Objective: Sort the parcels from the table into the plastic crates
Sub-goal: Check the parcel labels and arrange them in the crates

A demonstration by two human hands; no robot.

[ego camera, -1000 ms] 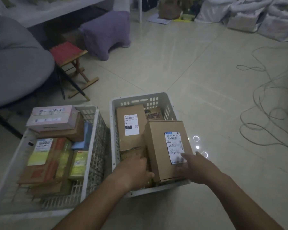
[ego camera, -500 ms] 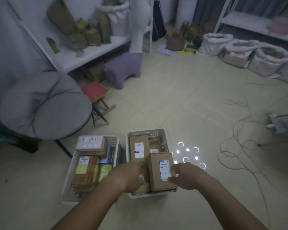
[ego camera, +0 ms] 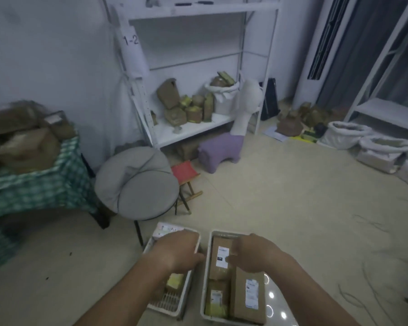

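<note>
Item: my left hand (ego camera: 177,251), over the left crate (ego camera: 181,300); fingers curled downward, grip not discernible, and it hides most of that crate's contents. Item: my right hand (ego camera: 252,255), over the right crate (ego camera: 205,290); fingers blurred, so whether they are apart or holding something I cannot tell. Item: labelled cardboard parcels (ego camera: 246,295) lying flat in the right crate (labels unreadable). Item: table (ego camera: 40,184), checked cloth, far left, cut by the frame edge, more parcels heaped there, smeared by motion. Item: round grey chair (ego camera: 137,184) just behind the left crate. Item: bare tiled floor (ego camera: 280,196), open beyond the right crate; loose cables (ego camera: 372,285) at right.
</note>
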